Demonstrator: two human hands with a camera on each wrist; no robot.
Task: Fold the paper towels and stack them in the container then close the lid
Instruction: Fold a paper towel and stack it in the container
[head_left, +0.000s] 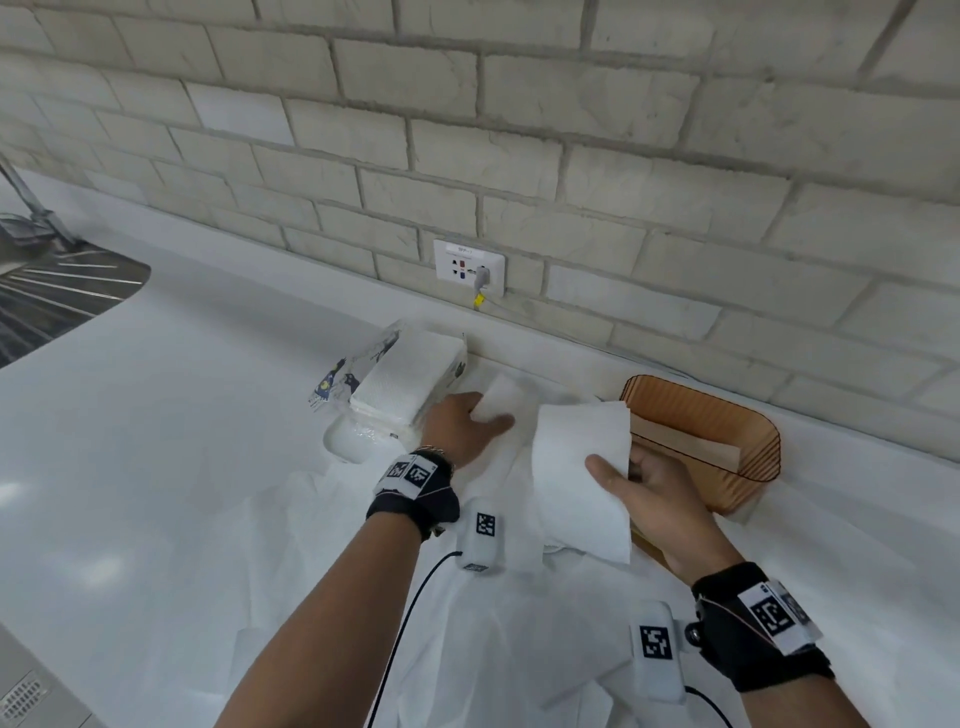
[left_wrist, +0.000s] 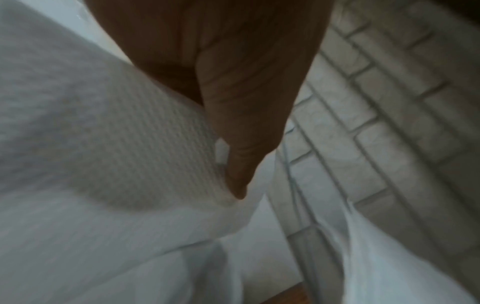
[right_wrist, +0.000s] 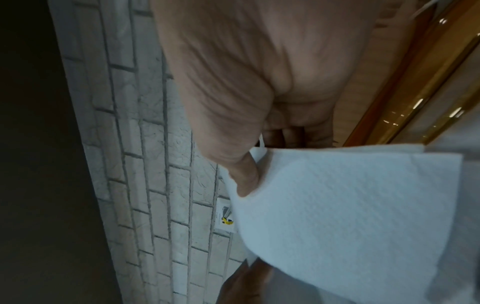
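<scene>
Pinching a folded paper towel (head_left: 582, 467), the right hand (head_left: 654, 499) (thumb on top) — left hand (head_left: 462, 426) grips another sheet (head_left: 501, 400)

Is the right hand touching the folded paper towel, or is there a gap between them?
Touching. In the right wrist view the right hand pinches the folded paper towel, its thumb lying on the sheet; the head view shows the same grip.

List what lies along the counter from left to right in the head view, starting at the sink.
Sink → opened pack of paper towels → left hand holding a sheet → folded paper towel pinched by the right hand → amber container, open with no lid on it.
</scene>
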